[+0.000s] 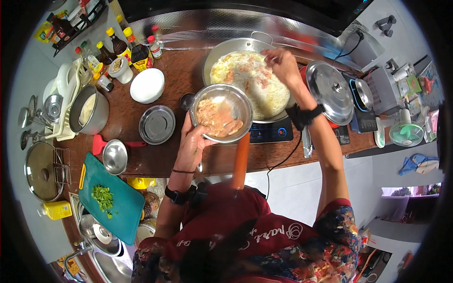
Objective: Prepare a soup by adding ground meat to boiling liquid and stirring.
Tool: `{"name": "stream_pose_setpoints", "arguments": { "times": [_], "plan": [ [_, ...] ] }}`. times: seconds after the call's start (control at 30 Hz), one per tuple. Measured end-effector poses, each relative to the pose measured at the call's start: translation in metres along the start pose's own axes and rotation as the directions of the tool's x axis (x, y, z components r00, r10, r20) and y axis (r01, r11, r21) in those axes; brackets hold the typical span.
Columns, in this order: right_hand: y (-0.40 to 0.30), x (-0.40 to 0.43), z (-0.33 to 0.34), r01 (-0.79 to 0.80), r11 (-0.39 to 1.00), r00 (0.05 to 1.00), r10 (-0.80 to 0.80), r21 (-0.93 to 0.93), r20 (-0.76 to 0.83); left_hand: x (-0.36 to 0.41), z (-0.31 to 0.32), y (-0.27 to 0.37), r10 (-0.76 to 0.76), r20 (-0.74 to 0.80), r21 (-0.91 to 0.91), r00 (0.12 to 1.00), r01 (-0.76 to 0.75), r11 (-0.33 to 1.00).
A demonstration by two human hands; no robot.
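My left hand (193,146) holds a steel bowl (248,113) by its near-left rim, the thumb inside. Sliced raw meat (214,116) in a pale coating lies in the bowl. The bowl hangs over the near-left edge of a large metal wok (209,67). Inside the wok, pale strands like noodles or shreds (262,106) sit in liquid, with pinkish meat pieces (262,76) on top. Above the wok's far-right side is my right hand (285,65), fingers bunched and blurred; whether they hold anything is unclear.
The wok stands on an induction cooker (274,132); its wooden handle (241,162) juts towards me. A lidded pot (329,92) is to the right. Left are a white bowl (147,85), sauce bottles (139,53), a steel dish (156,124) and a green cutting board (122,208) with chopped greens (102,198).
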State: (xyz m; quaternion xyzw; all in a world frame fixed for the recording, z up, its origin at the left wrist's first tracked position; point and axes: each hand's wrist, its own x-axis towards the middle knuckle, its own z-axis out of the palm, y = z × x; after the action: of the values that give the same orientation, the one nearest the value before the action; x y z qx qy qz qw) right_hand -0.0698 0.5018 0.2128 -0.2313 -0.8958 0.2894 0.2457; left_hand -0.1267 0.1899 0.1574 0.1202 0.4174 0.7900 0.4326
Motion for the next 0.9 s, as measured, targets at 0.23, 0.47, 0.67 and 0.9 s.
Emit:
{"name": "stream_pose_setpoints", "arguments": {
  "times": [0.23,0.47,0.67,0.9],
  "plan": [
    [-0.074,-0.089,0.042,0.285,0.958,0.881,-0.248,-0.033,0.404,0.006,0.005,-0.006,-0.024,0.081,-0.014,0.996,0.025,1.0],
    [-0.08,-0.103,0.056,0.074,0.996,0.898,-0.046,-0.048,0.437,0.011,0.006,-0.015,-0.005,0.053,0.003,0.999,0.005,1.0],
    [-0.066,-0.104,0.064,0.029,0.992,0.939,-0.07,0.126,0.337,0.011,0.006,-0.015,-0.001,0.064,0.005,0.998,0.001,1.0],
    [-0.07,-0.093,0.052,-0.015,0.993,0.87,-0.046,0.12,0.491,0.009,0.009,-0.018,-0.021,0.03,-0.02,0.999,0.022,1.0]
  ]
}}
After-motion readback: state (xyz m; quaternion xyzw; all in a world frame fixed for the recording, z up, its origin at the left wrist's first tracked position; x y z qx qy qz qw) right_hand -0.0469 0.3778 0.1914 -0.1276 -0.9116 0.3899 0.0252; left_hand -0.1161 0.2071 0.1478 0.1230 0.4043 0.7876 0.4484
